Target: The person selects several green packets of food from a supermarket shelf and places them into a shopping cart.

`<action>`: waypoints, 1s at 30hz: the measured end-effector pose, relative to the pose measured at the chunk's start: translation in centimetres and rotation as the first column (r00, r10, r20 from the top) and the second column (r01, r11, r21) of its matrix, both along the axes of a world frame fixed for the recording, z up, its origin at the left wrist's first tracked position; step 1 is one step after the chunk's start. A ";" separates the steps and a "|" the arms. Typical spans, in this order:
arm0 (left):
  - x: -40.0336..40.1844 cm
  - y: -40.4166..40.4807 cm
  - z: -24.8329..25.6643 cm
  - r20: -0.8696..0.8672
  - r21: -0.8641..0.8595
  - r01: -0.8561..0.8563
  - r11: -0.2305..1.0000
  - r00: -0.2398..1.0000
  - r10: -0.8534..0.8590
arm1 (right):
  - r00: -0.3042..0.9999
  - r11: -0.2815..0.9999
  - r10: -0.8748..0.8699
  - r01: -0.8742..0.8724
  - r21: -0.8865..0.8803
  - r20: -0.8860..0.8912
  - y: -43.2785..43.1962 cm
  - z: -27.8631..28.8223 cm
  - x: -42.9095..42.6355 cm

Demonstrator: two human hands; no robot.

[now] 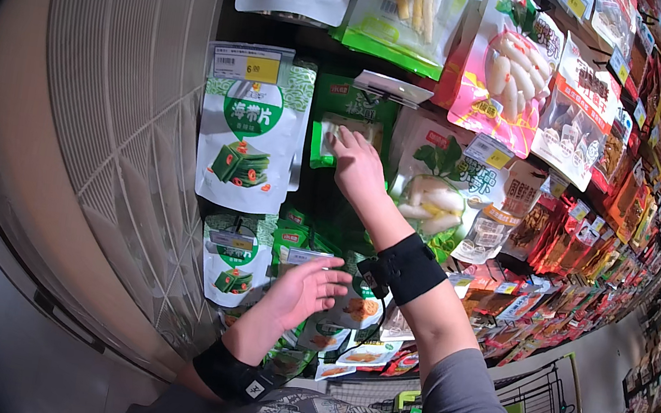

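Note:
My right hand reaches up to a green snack packet hanging on the rack. Its fingertips lie over the lower front of the packet, and whether they pinch it is hidden. Lower down, my left hand holds nothing, its fingers apart and the palm turned right. It is in front of more small green packets and a price tag holder. Left of my right hand hangs a white pouch of kelp slices. To its right is a clear-fronted pouch of white radishes.
A ribbed pale panel borders the rack on the left. Many hanging snack bags run off to the right. A wire shopping cart stands at the lower right. A black cable hangs from my right wristband.

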State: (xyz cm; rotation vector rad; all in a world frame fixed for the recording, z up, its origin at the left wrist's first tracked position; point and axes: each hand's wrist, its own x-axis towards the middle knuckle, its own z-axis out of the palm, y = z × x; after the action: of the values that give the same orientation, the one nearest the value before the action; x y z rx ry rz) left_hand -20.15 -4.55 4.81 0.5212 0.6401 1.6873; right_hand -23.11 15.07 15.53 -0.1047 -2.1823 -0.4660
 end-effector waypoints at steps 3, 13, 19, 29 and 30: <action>-0.3 -1.6 -0.3 -0.125 0.055 0.041 0.998 0.992 -0.034 | 0.963 0.966 -0.118 0.169 -0.198 0.243 0.0 2.0 -2.3; -0.5 -5.3 -1.7 -0.311 0.062 0.077 0.995 0.949 -0.054 | 0.963 0.907 -0.126 0.210 -0.364 0.240 14.4 -3.1 -15.4; -1.4 -6.1 -2.7 -0.280 0.026 0.011 1.000 0.960 -0.003 | 0.831 0.930 -0.150 0.302 -0.209 0.536 12.6 -2.1 -16.6; 1.9 -1.5 -3.0 -0.313 0.038 0.187 0.982 0.935 -0.166 | 0.705 0.942 0.024 0.221 -0.252 0.709 -2.8 1.1 -2.3; 2.1 -1.5 -3.3 -0.318 0.023 0.195 0.980 0.931 -0.178 | 0.772 0.934 0.171 0.070 -0.349 0.612 -4.9 0.6 0.6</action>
State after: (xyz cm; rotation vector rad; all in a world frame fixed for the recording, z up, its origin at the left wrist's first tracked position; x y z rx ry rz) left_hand -18.01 -6.00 1.47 0.8761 0.7494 1.4560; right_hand -22.51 10.21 16.16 -0.0902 -2.9244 -0.0539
